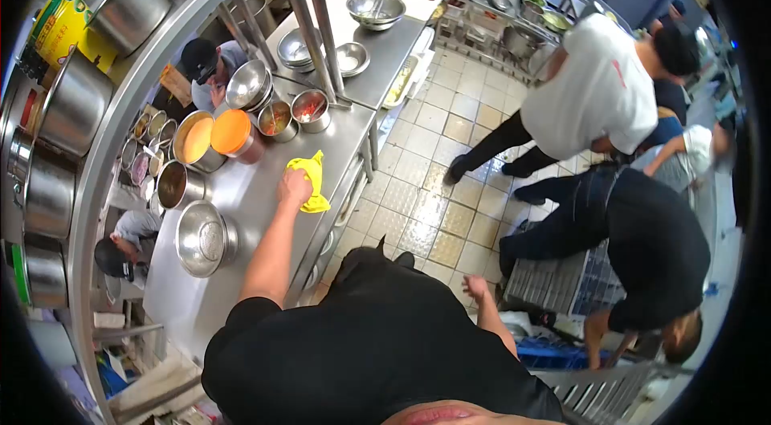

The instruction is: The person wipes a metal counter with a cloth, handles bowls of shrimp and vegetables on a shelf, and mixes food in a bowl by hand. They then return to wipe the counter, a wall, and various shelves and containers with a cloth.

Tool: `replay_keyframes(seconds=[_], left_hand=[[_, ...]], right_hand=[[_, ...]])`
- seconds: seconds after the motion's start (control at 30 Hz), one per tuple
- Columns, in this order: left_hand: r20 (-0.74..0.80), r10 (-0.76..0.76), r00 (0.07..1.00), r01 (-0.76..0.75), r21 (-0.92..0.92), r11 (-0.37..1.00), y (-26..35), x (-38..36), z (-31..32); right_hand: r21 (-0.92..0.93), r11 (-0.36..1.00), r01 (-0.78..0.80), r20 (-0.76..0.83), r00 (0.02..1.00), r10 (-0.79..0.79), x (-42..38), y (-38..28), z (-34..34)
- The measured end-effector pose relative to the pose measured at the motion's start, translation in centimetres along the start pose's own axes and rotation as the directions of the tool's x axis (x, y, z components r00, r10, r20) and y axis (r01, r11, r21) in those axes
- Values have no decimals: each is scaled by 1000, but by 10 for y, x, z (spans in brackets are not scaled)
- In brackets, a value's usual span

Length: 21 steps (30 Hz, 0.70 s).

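Note:
My left hand [295, 188] is closed on a bright yellow cloth [309, 178], which lies on the steel counter [273, 220] near its edge. Beyond the cloth, two small steel pots [312, 110] hold red and mixed chopped food. A container with an orange lid [232, 133] stands to their left, beside a pot of orange liquid [197, 141]. Closer to my left forearm are a steel bowl [201, 240] and a pot with dark contents [178, 186]. My right hand [475, 287] hangs beside my body above the floor, fingers loosely spread and holding nothing.
To the right, a person in white [590, 88] stands on the tiled floor [430, 208], and a person in black [654, 220] bends low. Steel posts [316, 32] rise from the counter. Large pots line the left shelf [92, 224]. People work beyond the counter.

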<state>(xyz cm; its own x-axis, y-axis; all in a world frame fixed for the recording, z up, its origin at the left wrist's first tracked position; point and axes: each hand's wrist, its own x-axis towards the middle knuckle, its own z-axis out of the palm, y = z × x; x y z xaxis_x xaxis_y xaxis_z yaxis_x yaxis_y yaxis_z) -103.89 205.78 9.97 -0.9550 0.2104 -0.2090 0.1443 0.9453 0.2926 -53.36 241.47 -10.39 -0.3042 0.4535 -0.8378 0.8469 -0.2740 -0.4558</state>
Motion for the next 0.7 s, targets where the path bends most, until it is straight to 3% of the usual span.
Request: replay_keyframes(seconds=[0.03, 0.07, 0.17, 0.27, 0.37, 0.5, 0.57, 0.6, 0.63, 0.67, 0.7], left_hand=[[-25, -29, 999, 27, -49, 998, 3, 2, -4], [-183, -10, 983, -13, -123, 992, 8, 5, -2], [-147, -167, 975, 115, -306, 945, 29, 36, -12], [-373, -42, 927, -49, -230, 972, 55, 79, -21], [-449, 65, 891, -92, -40, 995, 80, 134, -25], [-111, -101, 989, 104, 14, 995, 126, 166, -54], [-109, -26, 994, 26, -2, 1000, 153, 163, -63], [-179, 60, 982, -77, -89, 993, 169, 161, -62], [-142, 100, 985, -123, -168, 978, 184, 166, -52], [-97, 108, 989, -129, -255, 958, 205, 168, -48], [-48, 96, 994, -107, -360, 927, 223, 172, -40]], right_hand=[[-32, 999, 38, 8, 999, -38, 4, -38, -15], [-64, 996, 59, 12, 998, -59, 23, -65, -28], [-145, 961, 237, 22, 971, -237, 57, -150, -59], [-217, 919, 330, 87, 944, -318, 95, -215, -81], [-222, 924, 311, 62, 950, -305, 135, -250, -95], [-342, 920, 191, 44, 981, -187, 158, -268, -117], [-275, 954, 116, 64, 993, -102, 162, -268, -127], [-128, 987, 95, 54, 995, -89, 167, -262, -130], [-83, 992, 93, 4, 996, -93, 152, -272, -131], [-309, 921, 239, 111, 970, -215, 180, -249, -148], [-403, 893, 200, 161, 976, -146, 189, -242, -156]])
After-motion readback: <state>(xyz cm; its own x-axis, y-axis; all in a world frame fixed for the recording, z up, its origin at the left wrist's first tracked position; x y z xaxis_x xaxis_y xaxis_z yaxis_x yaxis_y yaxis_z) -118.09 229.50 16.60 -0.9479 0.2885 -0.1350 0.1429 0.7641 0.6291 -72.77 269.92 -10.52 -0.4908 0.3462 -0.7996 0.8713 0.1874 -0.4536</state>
